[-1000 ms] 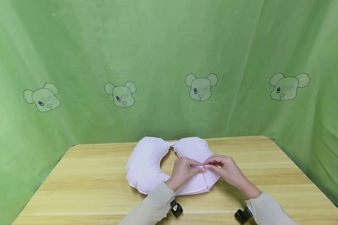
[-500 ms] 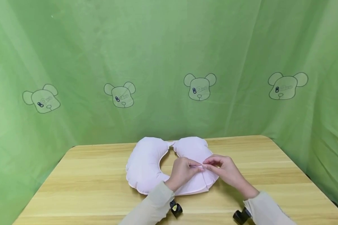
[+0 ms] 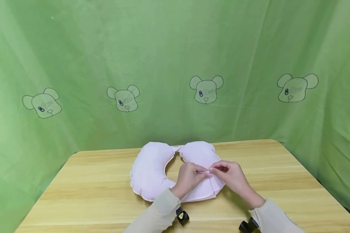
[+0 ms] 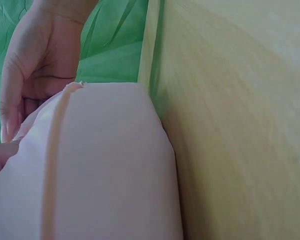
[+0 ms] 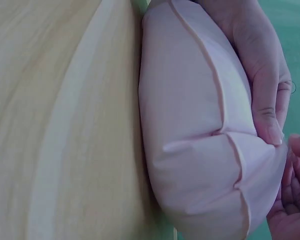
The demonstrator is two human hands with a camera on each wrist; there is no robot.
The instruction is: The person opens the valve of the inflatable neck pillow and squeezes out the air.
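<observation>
A pale pink, puffed-up U-shaped neck pillow (image 3: 150,171) lies on the table with its two ends toward the back. My left hand (image 3: 189,179) reaches over its near right part and pinches a raised fold of the fabric between thumb and index finger. Thumb and index finger of my right hand (image 3: 231,176) pinch the same fold, right at the left fingertips. In the right wrist view, the left thumb (image 5: 269,120) presses on the pillow's puckered top beside a piped seam (image 5: 220,95). What lies inside the pinched fold is hidden by the fingers.
The light wooden table (image 3: 90,184) extends on both sides of the pillow. A green curtain (image 3: 163,42) printed with bear heads hangs behind and around it. Black wrist cameras (image 3: 182,216) sit beneath both sleeves, low over the table's near part.
My right hand has shifted slightly left, closer against the left fingertips. The left hand keeps its pinch, and the pillow stays almost in place.
</observation>
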